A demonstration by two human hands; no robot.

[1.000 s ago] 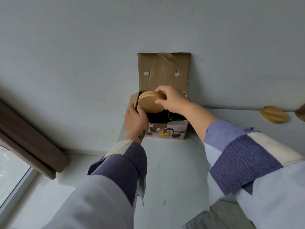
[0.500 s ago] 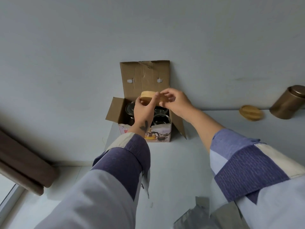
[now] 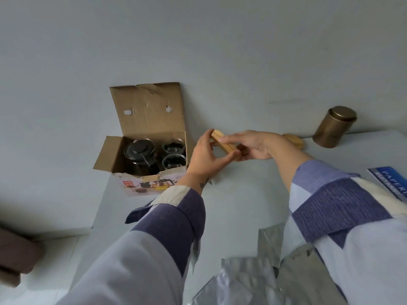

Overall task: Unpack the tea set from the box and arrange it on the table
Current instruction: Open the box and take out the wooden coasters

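- While both hands meet just right of the open cardboard box, they share a stack of round wooden coasters, seen edge-on and tilted.
- Left hand pinches the stack, thumb under its near end and fingers curled over the far end.
- Right hand grips the same stack from the other side, fingers laid along its top edge.
- Left of the left hand, the box stands on the white desk with its lid flap up against the wall; inside it sit a glass teapot with a dark lid and two glass cups, one behind the other.
- Just beyond the right hand, another wooden coaster lies flat on the desk, and further right a bronze tin canister stands by the wall.
- Nearer than the hands, silver foil bags lie on the desk; right of the right sleeve shows a blue printed package.
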